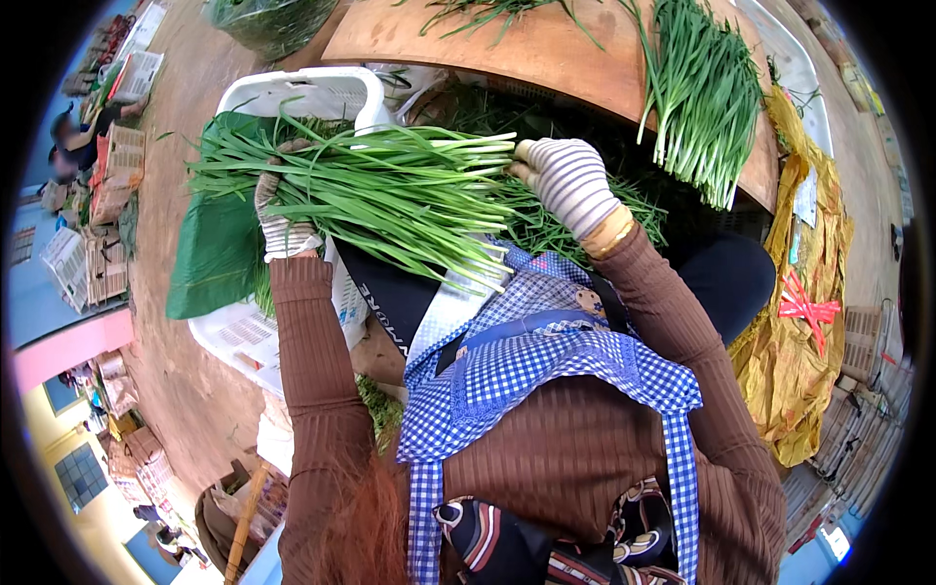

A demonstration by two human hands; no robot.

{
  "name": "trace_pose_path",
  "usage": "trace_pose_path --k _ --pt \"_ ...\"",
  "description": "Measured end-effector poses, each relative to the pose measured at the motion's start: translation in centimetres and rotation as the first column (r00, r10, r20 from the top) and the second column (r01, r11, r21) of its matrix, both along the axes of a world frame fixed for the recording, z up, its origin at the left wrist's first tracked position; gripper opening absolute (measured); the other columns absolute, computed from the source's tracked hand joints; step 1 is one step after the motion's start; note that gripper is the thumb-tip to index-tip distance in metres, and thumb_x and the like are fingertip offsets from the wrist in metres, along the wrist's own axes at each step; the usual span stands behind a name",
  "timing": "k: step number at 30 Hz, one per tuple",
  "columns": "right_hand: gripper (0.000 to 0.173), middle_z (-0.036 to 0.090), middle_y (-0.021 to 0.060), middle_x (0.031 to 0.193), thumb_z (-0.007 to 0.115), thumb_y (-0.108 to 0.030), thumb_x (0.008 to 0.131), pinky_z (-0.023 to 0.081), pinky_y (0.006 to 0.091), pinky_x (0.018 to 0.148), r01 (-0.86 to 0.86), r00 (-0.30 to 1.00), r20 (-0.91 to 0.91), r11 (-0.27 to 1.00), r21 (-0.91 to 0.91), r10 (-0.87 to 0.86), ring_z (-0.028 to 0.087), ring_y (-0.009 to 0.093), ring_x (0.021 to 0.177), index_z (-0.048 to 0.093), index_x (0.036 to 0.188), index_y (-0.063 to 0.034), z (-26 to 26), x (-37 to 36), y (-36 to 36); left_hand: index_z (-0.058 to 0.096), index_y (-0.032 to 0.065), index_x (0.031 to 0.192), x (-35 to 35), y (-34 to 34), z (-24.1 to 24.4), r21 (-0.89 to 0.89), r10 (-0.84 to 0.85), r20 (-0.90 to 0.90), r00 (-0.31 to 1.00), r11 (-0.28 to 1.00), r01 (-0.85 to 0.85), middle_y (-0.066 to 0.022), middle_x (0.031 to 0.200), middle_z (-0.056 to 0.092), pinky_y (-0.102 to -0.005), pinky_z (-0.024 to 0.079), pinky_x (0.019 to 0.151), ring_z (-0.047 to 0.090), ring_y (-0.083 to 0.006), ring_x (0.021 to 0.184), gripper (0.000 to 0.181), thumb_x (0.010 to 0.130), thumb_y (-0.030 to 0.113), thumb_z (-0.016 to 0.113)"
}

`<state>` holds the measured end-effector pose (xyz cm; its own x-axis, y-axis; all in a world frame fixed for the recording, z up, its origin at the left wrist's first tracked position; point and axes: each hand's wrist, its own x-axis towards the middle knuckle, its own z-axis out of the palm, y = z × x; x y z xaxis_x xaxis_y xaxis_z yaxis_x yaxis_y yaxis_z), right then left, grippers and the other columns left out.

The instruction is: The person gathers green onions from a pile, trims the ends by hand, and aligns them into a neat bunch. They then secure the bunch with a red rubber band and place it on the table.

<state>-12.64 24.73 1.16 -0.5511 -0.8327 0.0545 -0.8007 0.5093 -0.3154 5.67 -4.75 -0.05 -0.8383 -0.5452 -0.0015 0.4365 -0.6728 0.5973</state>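
Note:
My left hand (281, 212), in a striped knit glove, holds a broad bunch of long green leafy stalks, likely garlic chives (387, 190), from below and around its leafy side. The pale cut ends fan out to the right, over my lap. My right hand (567, 183), in a matching striped glove, is at the upper pale ends with thumb and fingers together; whether it pinches a stalk cannot be told. Under the bunch lie loose green leaves (541, 219). Another bunch of the stalks (702, 102) rests on the wooden board (497, 44), pale ends hanging over its edge.
A white plastic basket (307, 91) with a green sack (212, 248) stands at the left. A yellow woven sack (797, 380) with red ties (808, 311) lies at the right. A clear bag of greens (274, 25) sits beyond. A person (77, 142) is among crates at far left.

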Motion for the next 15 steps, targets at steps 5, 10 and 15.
trace_pose_path --k 5,10,15 --pt "0.02 0.062 0.0125 0.071 0.058 -0.027 0.078 0.048 0.0384 0.061 0.142 0.984 0.113 0.989 -0.049 -0.136 0.061 0.029 0.066 0.063 0.079 -0.008 -1.3 -1.1 3.3 0.055 -0.0037 0.103 1.0 0.4 0.1 0.022 0.022 0.027 0.999 1.0 -0.022 -0.0163 0.103 0.059 -0.0389 0.047 0.086 0.058 -0.0267 0.093 0.028 0.082 0.015 0.056" --pt "0.031 0.064 0.0151 0.09 0.061 -0.027 0.077 0.048 0.0321 0.073 0.238 0.766 0.643 0.937 -0.257 -0.018 0.063 0.024 0.082 0.063 0.1 -0.0058 -1.4 -0.8 2.2 0.057 -0.003 0.103 1.1 0.1 -0.1 -0.161 0.195 0.176 0.965 0.973 -0.167 -0.0171 0.104 0.059 -0.0398 0.048 0.086 0.058 -0.0282 0.093 0.029 0.084 0.018 0.053" --pt "0.032 0.063 0.0049 0.073 0.064 -0.02 0.075 0.046 0.0272 0.059 0.261 0.325 0.94 0.945 -0.195 0.104 0.056 0.012 0.059 0.062 0.098 0.0012 -3.1 -1.2 0.2 0.055 0.0087 0.101 -0.3 1.2 0.2 0.211 -0.236 -0.152 0.96 0.941 0.264 -0.0119 0.11 0.055 -0.0469 0.037 0.097 0.051 -0.0286 0.105 0.03 0.077 0.026 0.061"
